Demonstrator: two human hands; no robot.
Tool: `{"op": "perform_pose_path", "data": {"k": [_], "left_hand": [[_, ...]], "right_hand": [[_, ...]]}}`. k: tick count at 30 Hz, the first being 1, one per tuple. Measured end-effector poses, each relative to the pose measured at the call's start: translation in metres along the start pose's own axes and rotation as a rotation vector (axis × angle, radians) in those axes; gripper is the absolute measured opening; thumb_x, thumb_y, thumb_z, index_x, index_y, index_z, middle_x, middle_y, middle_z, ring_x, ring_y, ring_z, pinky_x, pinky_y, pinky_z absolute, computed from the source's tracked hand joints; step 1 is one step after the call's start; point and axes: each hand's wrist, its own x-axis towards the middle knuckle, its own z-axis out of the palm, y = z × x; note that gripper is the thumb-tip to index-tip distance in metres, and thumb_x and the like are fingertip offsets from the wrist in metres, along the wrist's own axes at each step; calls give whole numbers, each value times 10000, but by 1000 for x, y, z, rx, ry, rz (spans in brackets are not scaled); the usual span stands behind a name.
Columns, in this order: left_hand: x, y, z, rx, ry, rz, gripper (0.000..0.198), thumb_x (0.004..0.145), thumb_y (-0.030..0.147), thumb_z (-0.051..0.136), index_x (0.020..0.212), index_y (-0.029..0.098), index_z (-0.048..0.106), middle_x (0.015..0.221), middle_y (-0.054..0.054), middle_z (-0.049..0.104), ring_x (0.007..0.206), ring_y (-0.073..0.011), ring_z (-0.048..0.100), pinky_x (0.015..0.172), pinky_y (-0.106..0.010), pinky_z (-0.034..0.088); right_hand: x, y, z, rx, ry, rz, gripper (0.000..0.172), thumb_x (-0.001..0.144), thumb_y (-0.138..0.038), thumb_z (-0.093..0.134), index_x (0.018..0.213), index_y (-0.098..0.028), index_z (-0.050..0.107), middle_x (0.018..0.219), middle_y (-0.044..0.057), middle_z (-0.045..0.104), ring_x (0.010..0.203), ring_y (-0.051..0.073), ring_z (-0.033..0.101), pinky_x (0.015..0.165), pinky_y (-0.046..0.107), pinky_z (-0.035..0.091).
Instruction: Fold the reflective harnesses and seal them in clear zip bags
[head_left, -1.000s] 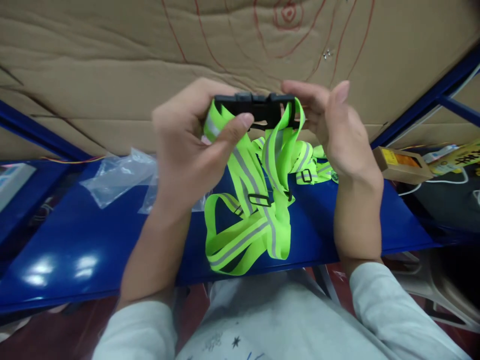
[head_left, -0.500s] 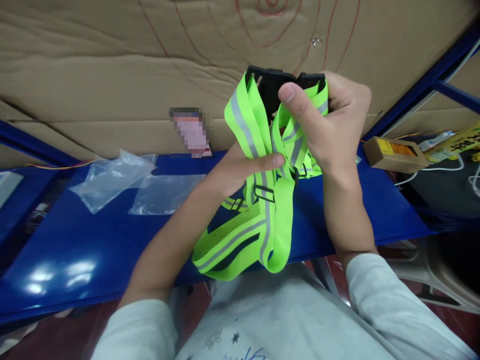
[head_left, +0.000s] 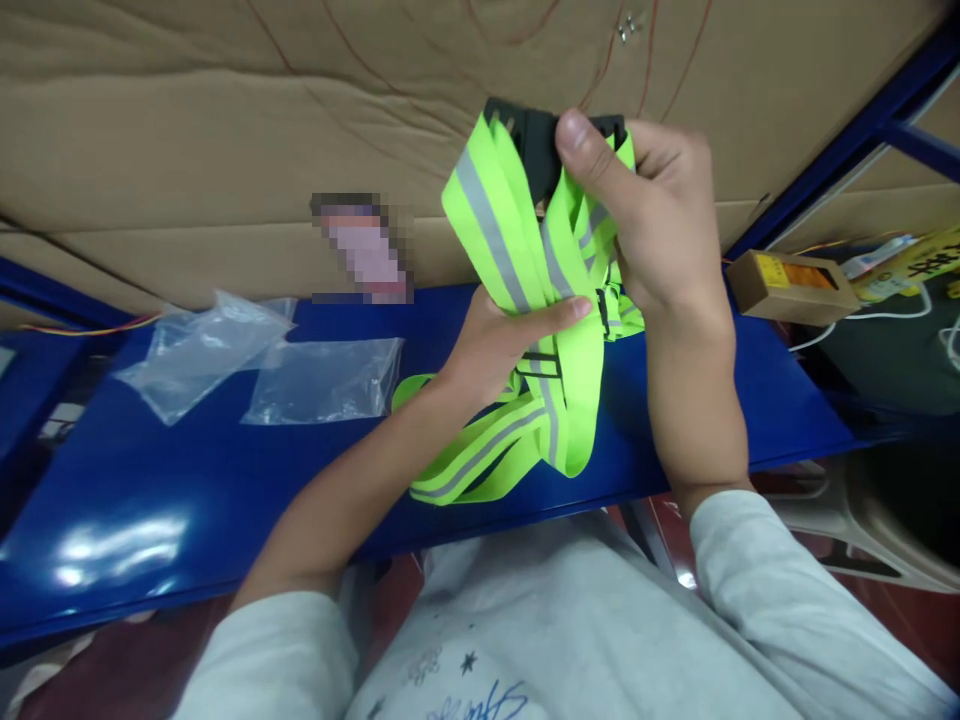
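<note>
Above the table hangs a bundle of neon yellow-green reflective straps (head_left: pixel 487 220) with grey stripes, which looks like a reflective safety harness. At its top is a black plastic buckle (head_left: pixel 536 150). My right hand (head_left: pixel 660 215) is closed around the upper straps by the buckle, thumb pressed on its front. Lower down, my left hand (head_left: pixel 502 340) grips the gathered straps, its thumb across the front and its other fingers hidden behind them. Loose strap loops droop below my left hand over the table's front part. Black strap sliders (head_left: pixel 541 366) show just beneath the left thumb.
Two clear plastic bags (head_left: pixel 322 385) lie on the blue table (head_left: pixel 225 500) at the left. A pixelated object (head_left: pixel 364 250) stands against the cardboard wall (head_left: pixel 187 150). To the right are a small cardboard box (head_left: pixel 791 288), a yellow package (head_left: pixel 915 268) and white cables.
Both hands still hold the straps. The buckle end has shifted slightly up and left in view, and the dangling loops have risen. My left thumb reaches a little farther right across the straps.
</note>
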Motion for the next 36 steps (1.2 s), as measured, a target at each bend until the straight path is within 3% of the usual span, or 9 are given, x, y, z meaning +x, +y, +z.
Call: {"op": "perform_pose_path", "data": {"k": [3, 6, 11, 16, 21, 26, 30, 33, 36], "left_hand": [[-5, -9, 8, -31, -9, -114, 502, 717, 347, 924, 1155, 170, 754, 1248, -72, 773, 1251, -284, 694, 1130, -426, 547], [-10, -13, 14, -128, -24, -253, 497, 721, 348, 917, 1161, 179, 756, 1249, -77, 772, 1250, -309, 697, 1081, -444, 578], [-13, -4, 11, -208, -110, -418, 271, 796, 316, 867, 1000, 161, 777, 957, -65, 818, 987, -305, 787, 894, -437, 655], [-14, -3, 9, -285, -225, -553, 245, 855, 314, 820, 1021, 139, 784, 946, -98, 818, 937, -303, 789, 852, -439, 655], [-26, -8, 13, -410, -178, -618, 268, 876, 258, 770, 1113, 134, 771, 1218, -130, 775, 1176, -304, 725, 1035, -451, 578], [-63, -16, 1, -471, -88, -825, 291, 801, 282, 835, 1012, 104, 738, 883, -72, 749, 784, -216, 745, 750, -347, 607], [-96, -17, 0, -476, -29, -971, 460, 789, 278, 855, 1185, 118, 685, 825, -38, 712, 719, -195, 730, 718, -339, 599], [-112, 6, 9, -515, -157, -951, 519, 826, 277, 835, 1283, 151, 623, 821, -39, 733, 778, -205, 750, 787, -352, 590], [-119, 39, 14, -556, -439, -901, 452, 910, 276, 762, 1309, 190, 568, 810, -43, 761, 912, -220, 767, 960, -396, 543]], "right_hand": [[2, 5, 2, 172, 73, -83, 418, 929, -460, 755, 656, -202, 571, 647, 6, 614, 564, 127, 518, 541, 274, 365], [4, 9, 3, 154, 133, -71, 355, 940, -366, 746, 666, -230, 566, 675, 8, 626, 591, 147, 547, 567, 289, 408], [9, 20, -14, 94, -73, 28, 319, 993, -472, 664, 788, -232, 616, 785, 4, 666, 710, 145, 621, 656, 263, 491], [16, 34, -35, 21, -208, 229, 388, 885, -617, 748, 809, -248, 656, 818, 14, 714, 722, 157, 650, 621, 276, 514], [15, 41, -27, 216, -181, 452, 290, 978, -472, 667, 804, -240, 664, 839, -2, 759, 883, 153, 728, 728, 257, 560], [-19, 68, -21, 470, -213, 725, 183, 947, -355, 731, 881, -185, 715, 860, 22, 781, 775, 160, 734, 767, 282, 609], [-56, 91, -22, 464, -39, 1025, 135, 952, -273, 716, 906, -146, 726, 855, 60, 784, 705, 168, 722, 716, 282, 602], [-68, 71, -25, 467, -17, 1036, 148, 949, -286, 717, 897, -149, 735, 842, 54, 782, 684, 171, 717, 734, 295, 609], [-70, 29, -30, 502, -98, 843, 215, 939, -397, 743, 1009, -194, 763, 943, 30, 792, 823, 190, 757, 844, 317, 623]]}}
